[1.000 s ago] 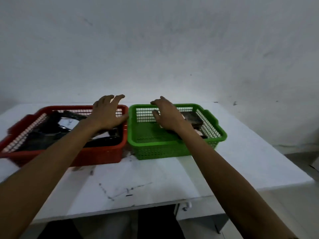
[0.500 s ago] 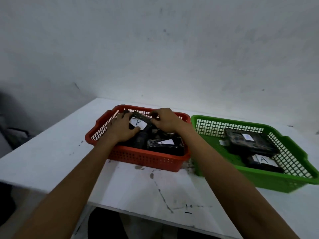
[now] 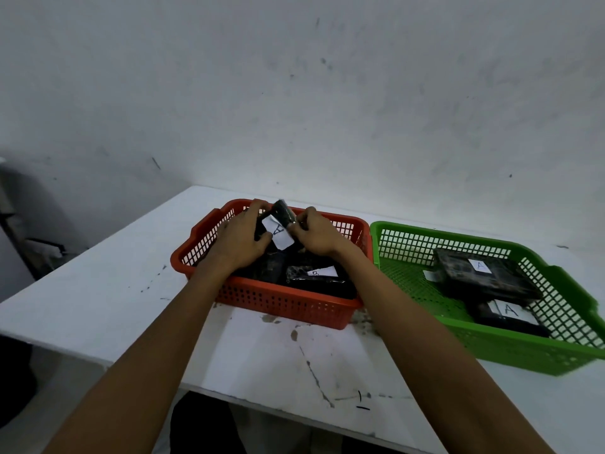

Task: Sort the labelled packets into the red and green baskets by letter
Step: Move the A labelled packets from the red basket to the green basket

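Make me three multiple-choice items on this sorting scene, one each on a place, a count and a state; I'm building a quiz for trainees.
1. Where is the packet that both hands hold?
A. over the red basket
B. inside the green basket
C. on the bare table

2. How many packets with a readable A label lie in the green basket?
A. none
B. two
C. five

3. What are the hands doing?
A. resting flat on the table
B. gripping one packet together
C. lifting the green basket

Answers:
1 A: the held packet is above the red basket.
2 B: two A labels show in the green basket, on the rear packet and the front packet.
3 B: the left hand and right hand both close on it.
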